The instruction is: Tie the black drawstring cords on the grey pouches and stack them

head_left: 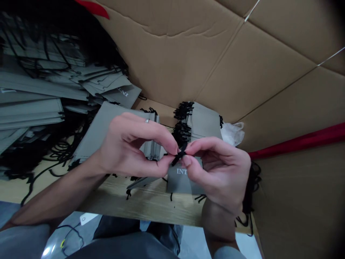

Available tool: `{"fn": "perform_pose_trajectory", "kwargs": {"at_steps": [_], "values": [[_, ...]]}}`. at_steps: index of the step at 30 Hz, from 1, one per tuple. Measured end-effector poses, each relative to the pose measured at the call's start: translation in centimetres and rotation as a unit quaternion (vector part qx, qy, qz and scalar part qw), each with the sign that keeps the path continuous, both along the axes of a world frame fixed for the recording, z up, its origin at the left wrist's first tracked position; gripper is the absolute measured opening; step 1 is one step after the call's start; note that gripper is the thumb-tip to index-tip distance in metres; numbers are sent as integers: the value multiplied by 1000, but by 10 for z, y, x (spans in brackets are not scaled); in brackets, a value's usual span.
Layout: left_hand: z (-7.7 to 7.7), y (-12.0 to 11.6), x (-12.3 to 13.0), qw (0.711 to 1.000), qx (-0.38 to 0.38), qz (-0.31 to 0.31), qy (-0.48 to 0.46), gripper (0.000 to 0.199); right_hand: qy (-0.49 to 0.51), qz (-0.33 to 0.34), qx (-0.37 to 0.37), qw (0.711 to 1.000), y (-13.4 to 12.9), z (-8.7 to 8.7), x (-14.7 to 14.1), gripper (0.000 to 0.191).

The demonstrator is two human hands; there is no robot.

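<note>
A short black cord (180, 155) with a knot in it is held between both hands above the table. My left hand (137, 145) pinches it from the left, thumb and forefinger together. From the right, my right hand (221, 167) grips it between thumb and fingertips. Just below hangs or lies a grey pouch (178, 181) with white letters "INT", partly hidden by my right hand. Behind my left hand lies a stack of grey pouches (94, 126). Beyond my right hand is another stack (206, 122) with black cord ends at its left side.
Large heaps of grey pouches (29, 111) with black cords fill the left. Cardboard (172, 57) stands behind the wooden table (151, 208) and at the right. A clear plastic bag (233, 133) and a red strip (299, 141) are at the right. Black cords (249, 190) hang beside my right hand.
</note>
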State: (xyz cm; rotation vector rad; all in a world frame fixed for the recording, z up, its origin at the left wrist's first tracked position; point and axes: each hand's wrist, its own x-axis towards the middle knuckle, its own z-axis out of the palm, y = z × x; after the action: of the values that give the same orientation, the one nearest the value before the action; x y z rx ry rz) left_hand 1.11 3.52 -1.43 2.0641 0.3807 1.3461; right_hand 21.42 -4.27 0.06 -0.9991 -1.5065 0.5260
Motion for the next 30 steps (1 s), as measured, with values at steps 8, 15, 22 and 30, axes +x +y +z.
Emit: {"fn": "perform_pose_trajectory", "kwargs": {"at_steps": [8,15,22,30], "values": [[4,1,5,992,-112,-52,-28,15,37,-25,-21,999,2,1,-5,20],[16,-5,-1,957,-182,-106,199,27,-38,-123,84,988,-5,-2,2,21],[15,-10,-9,973,-63,-66,212,30,-96,92,15,991,4,2,29,42],[20,-6,-9,973,-22,-65,222,30,-52,108,7,993,7,-2,24,21]]}}
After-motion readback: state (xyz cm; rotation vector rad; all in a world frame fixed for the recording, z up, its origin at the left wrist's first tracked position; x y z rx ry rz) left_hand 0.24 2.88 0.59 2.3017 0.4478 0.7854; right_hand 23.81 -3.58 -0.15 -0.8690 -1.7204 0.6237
